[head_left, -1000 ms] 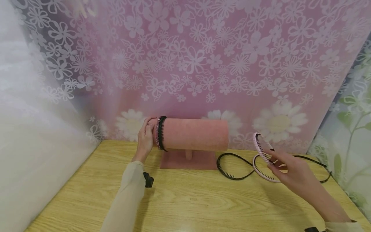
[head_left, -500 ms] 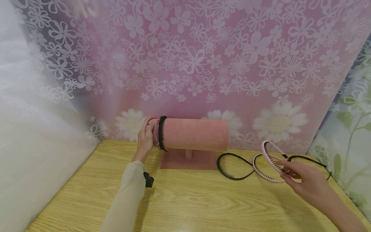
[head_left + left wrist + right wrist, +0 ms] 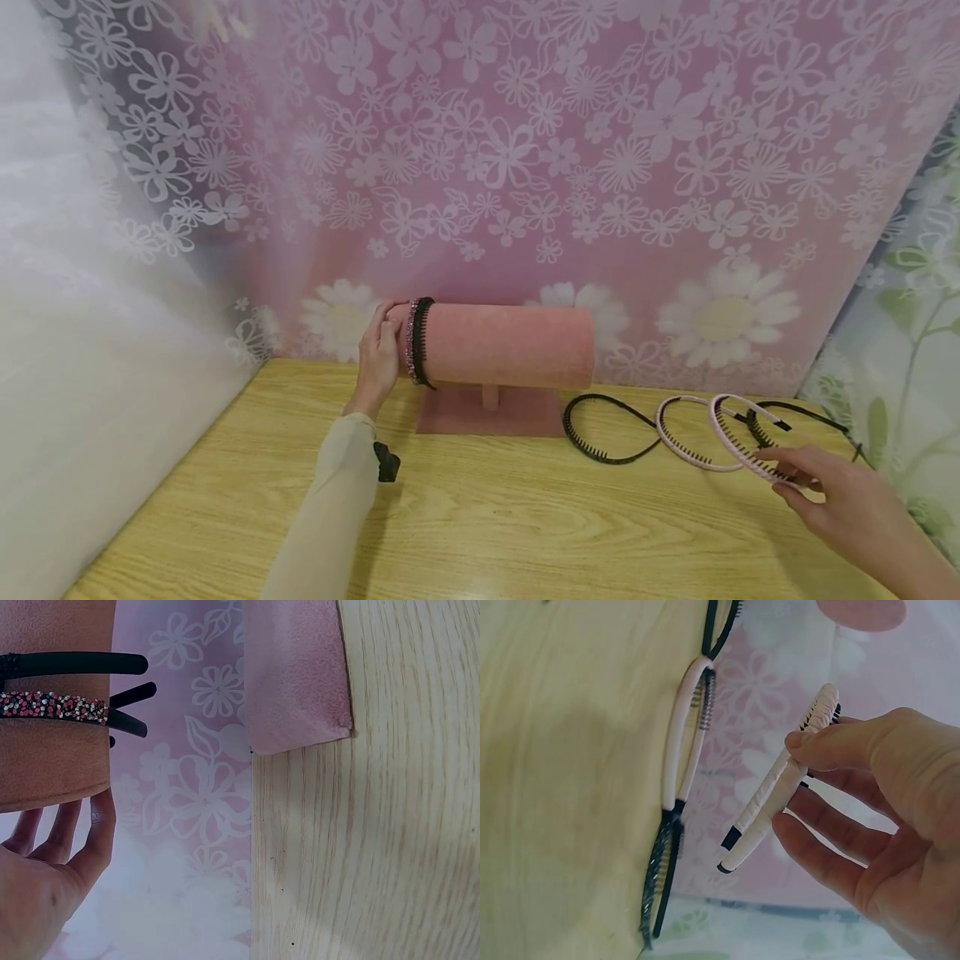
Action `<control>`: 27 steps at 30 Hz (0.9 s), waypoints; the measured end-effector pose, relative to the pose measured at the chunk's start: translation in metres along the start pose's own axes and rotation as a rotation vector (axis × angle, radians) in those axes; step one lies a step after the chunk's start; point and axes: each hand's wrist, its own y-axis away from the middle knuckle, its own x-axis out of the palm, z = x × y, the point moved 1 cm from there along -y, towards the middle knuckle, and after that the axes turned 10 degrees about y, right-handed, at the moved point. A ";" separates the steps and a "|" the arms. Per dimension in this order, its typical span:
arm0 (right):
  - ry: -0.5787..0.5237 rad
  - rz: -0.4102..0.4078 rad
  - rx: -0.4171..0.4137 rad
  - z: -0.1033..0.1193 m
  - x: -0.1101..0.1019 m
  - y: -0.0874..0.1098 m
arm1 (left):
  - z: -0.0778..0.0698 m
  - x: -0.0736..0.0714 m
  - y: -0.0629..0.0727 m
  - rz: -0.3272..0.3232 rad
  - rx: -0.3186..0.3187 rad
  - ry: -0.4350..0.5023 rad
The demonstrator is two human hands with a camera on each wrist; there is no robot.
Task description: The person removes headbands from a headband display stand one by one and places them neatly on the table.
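Observation:
My left hand (image 3: 377,358) grips the left end of a pink velvet headband stand (image 3: 510,346), a horizontal roll on a flat base. Around that end, side by side, sit a headband studded with pink and silver stones (image 3: 56,706) and a plain black toothed headband (image 3: 82,664). Over the right side of the table, my right hand (image 3: 847,508) pinches a pale pink toothed headband (image 3: 723,432) between thumb and fingers. In the right wrist view its two black-tipped ends (image 3: 733,838) point down and left, away from the palm.
On the wooden table (image 3: 487,517), right of the stand, lie a black toothed headband (image 3: 573,437), a pale pink one (image 3: 678,451) and another black one (image 3: 813,411), in a row with ends touching or overlapping. A flowered pink backdrop (image 3: 480,167) rises behind.
My right hand has moved right and lower with the pink headband, from above the pink one on the table towards the far-right black one. The left hand keeps its grip on the stand.

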 end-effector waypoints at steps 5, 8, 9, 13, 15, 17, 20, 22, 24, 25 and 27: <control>0.046 0.085 0.072 -0.009 0.000 0.011 | -0.001 0.001 -0.001 -0.011 -0.010 0.001; 0.052 0.106 0.090 -0.015 0.001 0.016 | -0.001 0.001 -0.001 -0.013 -0.015 0.005; 0.051 0.107 0.091 -0.016 0.001 0.018 | -0.001 0.001 -0.001 -0.011 -0.013 0.005; 0.048 0.156 0.121 -0.023 0.002 0.026 | 0.000 0.002 -0.001 -0.004 -0.011 0.005; 0.057 0.187 0.136 -0.027 0.003 0.030 | 0.000 0.001 -0.001 -0.005 -0.011 0.005; 0.062 0.240 0.154 -0.031 0.004 0.034 | 0.000 0.001 -0.001 -0.011 -0.009 0.004; 0.076 0.294 0.170 -0.036 0.006 0.039 | 0.001 0.001 -0.001 -0.013 -0.005 -0.001; 0.089 0.304 0.174 -0.039 0.006 0.042 | 0.002 0.001 -0.001 -0.012 -0.002 0.001; 0.111 0.272 0.171 -0.040 0.007 0.046 | 0.002 0.001 -0.001 -0.013 -0.002 0.000; 0.115 0.245 0.170 -0.041 0.008 0.048 | 0.001 0.001 -0.001 -0.012 0.001 0.002; 0.114 0.214 0.171 -0.041 0.008 0.052 | 0.001 0.001 -0.001 -0.013 0.000 0.004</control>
